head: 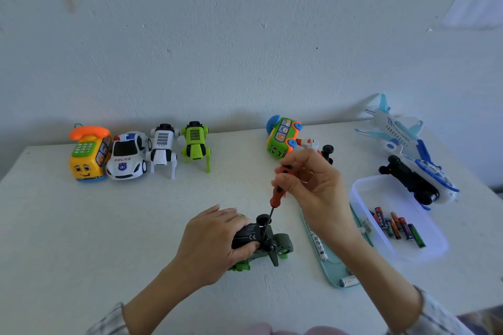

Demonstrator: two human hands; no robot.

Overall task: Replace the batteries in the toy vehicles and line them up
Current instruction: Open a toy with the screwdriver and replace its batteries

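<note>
A dark green toy vehicle (275,246) lies upside down on the white table (81,226), its black underside facing up. My left hand (215,242) grips its body from the left. My right hand (310,182) pinches the top of an orange-handled screwdriver (276,193), whose thin shaft points down onto the underside. At the back left stand a yellow phone bus (87,155), a police car (126,156), a white robot dog (162,148) and a green robot dog (195,144) in a row.
A green cartoon bus (283,137) and a small red-white toy (318,147) sit behind my right hand. Two planes (392,128) (424,177) rest at the right. A clear tub (362,193) holds several batteries (394,224). A pale teal lid (330,266) carries white batteries.
</note>
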